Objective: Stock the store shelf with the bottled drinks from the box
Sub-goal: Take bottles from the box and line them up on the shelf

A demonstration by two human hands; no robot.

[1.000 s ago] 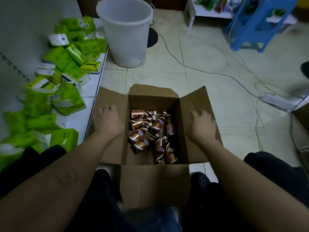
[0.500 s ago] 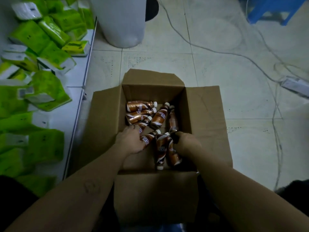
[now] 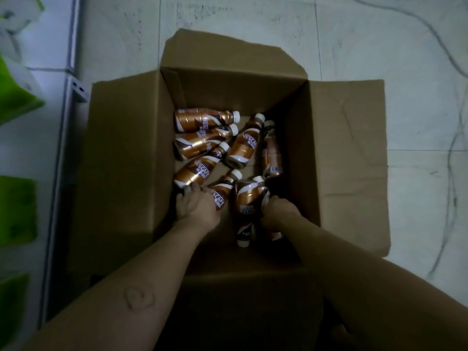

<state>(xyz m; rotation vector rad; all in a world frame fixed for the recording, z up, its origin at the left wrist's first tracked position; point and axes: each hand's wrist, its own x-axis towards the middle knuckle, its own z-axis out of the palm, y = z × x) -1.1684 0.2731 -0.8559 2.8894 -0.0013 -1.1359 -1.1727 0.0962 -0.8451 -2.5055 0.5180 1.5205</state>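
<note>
Since 1 s ago: both hands are off the side flaps and down inside the open brown corrugated-cardboard box (image 3: pixel 349 138). The view is steeper, and the white bucket is out of frame.

Left hand (image 3: pixel 196 207): at the near-left of the box floor, fingers curled over the base end of bottle A (image 3: pixel 222 191), a copper-and-brown glossy-labelled plastic bottle with a white cap. It lies slanted, cap toward the far wall.

Right hand (image 3: pixel 277 211): near the middle of the floor, fingers wrapped round the side of bottle B (image 3: pixel 247 201), same type, with its cap toward the near wall.

The remaining bottles (image 3: pixel 244 145) lie loose on their sides, most toward the far-left corner and one along the right wall.

The box rests on a pale tiled floor (image 3: pixel 379 46) crossed by a dark cable (image 3: pixel 453 173). A white store shelf (image 3: pixel 63 138) with soft green packets (image 3: pixel 15 206) runs just beside the left flap.
</note>
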